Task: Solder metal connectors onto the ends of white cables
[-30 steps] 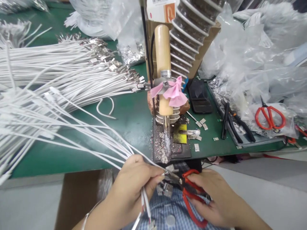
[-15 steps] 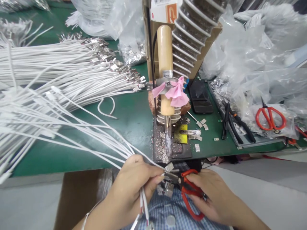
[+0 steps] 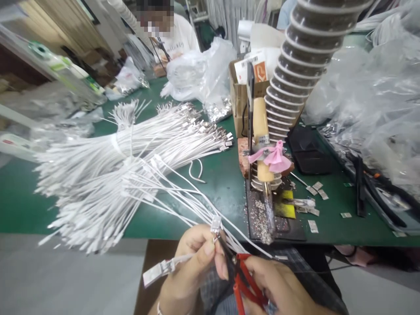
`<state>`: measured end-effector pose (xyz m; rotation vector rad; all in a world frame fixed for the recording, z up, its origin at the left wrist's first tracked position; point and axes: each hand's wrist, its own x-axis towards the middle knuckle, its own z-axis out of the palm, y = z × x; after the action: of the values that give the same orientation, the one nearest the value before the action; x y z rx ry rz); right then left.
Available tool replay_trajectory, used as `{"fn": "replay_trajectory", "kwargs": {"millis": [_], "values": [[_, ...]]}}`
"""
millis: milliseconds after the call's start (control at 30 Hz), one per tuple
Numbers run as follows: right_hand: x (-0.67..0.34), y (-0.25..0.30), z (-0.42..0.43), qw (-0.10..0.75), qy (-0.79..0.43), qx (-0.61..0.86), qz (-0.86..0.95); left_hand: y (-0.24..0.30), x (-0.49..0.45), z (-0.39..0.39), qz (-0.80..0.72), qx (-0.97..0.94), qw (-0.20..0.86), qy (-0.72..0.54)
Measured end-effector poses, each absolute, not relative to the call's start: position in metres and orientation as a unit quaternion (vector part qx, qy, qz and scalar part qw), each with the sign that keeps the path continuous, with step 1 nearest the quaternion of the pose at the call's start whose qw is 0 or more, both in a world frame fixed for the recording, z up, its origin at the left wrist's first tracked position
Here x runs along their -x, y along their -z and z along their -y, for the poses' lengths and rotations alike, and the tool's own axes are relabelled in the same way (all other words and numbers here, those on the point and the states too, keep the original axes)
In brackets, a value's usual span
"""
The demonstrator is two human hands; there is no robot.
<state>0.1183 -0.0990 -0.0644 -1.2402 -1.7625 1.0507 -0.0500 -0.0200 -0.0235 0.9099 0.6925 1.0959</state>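
Observation:
My left hand (image 3: pixel 193 262) pinches a white cable end between thumb and fingertips, its metal USB plug (image 3: pixel 215 224) standing above them. A second USB plug (image 3: pixel 157 273) on a short white lead sticks out to the left of this hand. My right hand (image 3: pixel 278 284) is wrapped round red-handled scissors (image 3: pixel 243 275), partly hiding the handles. Their dark blades point up and left, close against the pinched plug; whether they touch it I cannot tell. Behind both hands, loose white cables (image 3: pixel 200 205) stretch from the table toward its front edge.
A tied bundle of white cables (image 3: pixel 98 148) covers the left of the green table. A soldering iron (image 3: pixel 262 144) with a pink ribbon points down in its stand, beside a ribbed hose (image 3: pixel 305 65). Pliers (image 3: pixel 383 192), a black phone (image 3: pixel 308 148) and plastic bags (image 3: pixel 367 87) lie right. Another person sits opposite.
The view has tipped up, bringing the person opposite into sight. My left hand now holds a plug upright, and the scissors have swung from pointing left to pointing up and left.

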Motion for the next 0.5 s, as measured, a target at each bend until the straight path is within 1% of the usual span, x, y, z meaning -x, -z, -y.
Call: {"fn": "replay_trajectory", "kwargs": {"millis": [100, 167, 300, 400, 500], "values": [[-0.104, 0.071, 0.089, 0.381, -0.470, 0.441, 0.663, 0.027, 0.049, 0.019, -0.323, -0.377, 0.683, -0.536], [-0.096, 0.076, 0.086, 0.395, -0.490, 0.430, 0.648, 0.030, 0.048, 0.019, -0.327, -0.365, 0.675, -0.552], [-0.085, 0.076, 0.084, 0.428, -0.495, 0.440, 0.615, 0.036, 0.045, 0.021, -0.338, -0.360, 0.665, -0.560], [-0.085, 0.069, 0.089, 0.411, -0.511, 0.444, 0.610, 0.037, 0.043, 0.024, -0.351, -0.366, 0.658, -0.557], [-0.096, 0.063, 0.100, 0.406, -0.465, 0.474, 0.627, 0.035, 0.045, 0.026, -0.367, -0.398, 0.646, -0.538]]}}
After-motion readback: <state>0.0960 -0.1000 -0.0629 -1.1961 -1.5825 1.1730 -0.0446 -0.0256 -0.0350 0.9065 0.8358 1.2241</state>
